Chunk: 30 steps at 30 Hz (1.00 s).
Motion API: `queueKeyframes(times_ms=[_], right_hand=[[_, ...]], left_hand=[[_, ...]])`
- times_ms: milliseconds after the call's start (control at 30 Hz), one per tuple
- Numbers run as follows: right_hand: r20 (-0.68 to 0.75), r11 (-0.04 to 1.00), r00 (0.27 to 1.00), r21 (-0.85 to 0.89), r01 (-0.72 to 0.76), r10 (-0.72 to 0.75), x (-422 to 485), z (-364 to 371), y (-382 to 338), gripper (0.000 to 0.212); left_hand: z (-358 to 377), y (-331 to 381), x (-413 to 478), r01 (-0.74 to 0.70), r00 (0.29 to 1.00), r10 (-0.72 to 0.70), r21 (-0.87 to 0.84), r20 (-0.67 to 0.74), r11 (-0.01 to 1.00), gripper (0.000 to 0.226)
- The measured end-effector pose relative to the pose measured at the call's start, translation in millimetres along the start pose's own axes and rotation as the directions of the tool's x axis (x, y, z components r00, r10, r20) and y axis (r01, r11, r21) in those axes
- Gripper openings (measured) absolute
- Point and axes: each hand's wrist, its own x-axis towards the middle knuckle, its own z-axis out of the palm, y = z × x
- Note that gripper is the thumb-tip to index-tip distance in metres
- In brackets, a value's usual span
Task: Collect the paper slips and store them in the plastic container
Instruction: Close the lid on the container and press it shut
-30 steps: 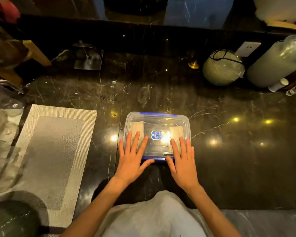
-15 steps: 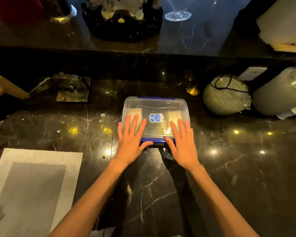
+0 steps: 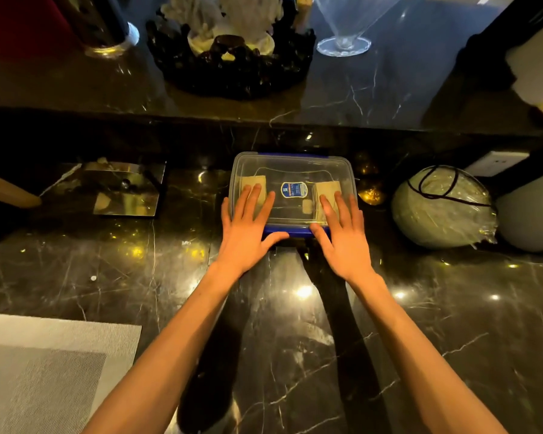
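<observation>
A clear plastic container (image 3: pixel 292 170) with a blue-edged lid and a blue label stands on the dark marble counter, close to the raised back ledge. Beige paper slips (image 3: pixel 326 189) show through the lid at the right end, and another stack lies at the left end (image 3: pixel 251 183). My left hand (image 3: pixel 248 227) lies flat on the lid's near left part, fingers spread, thumb at the blue front edge. My right hand (image 3: pixel 342 233) rests flat on the near right part in the same way. Neither hand grips anything.
A round wrapped ball with a dark cord (image 3: pixel 442 208) sits right of the container, a pale cylinder (image 3: pixel 530 223) beyond it. A shiny metal square (image 3: pixel 113 189) lies to the left. A grey placemat (image 3: pixel 44 371) occupies the near left. A dark decorative bowl (image 3: pixel 232 57) and glass (image 3: pixel 345 36) stand on the ledge.
The container has slid away from me toward the back ledge under both flat hands, and my arms have stretched out. The view has tilted up, so the ledge's objects show.
</observation>
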Motion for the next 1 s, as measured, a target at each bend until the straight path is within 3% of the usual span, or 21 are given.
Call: queueKeyframes(times_ms=[300,733,1000], right_hand=[[-0.013,1.000,1.000,-0.002,-0.013,0.013,2,5,2,0.066],[0.032,0.999,0.999,-0.017,-0.029,0.030,1,-1,-2,0.065],[0.153,0.983,0.985,-0.173,-0.055,0.082,7,-27,-11,0.066]], left_hand=[[5,-1,0,-0.002,0.999,0.002,-0.009,-0.048,1.000,0.088],[0,2,0,0.030,1.000,-0.030,0.001,-0.009,1.000,0.088],[-19,8,3,0.083,0.979,-0.094,0.071,0.179,0.994,0.087]])
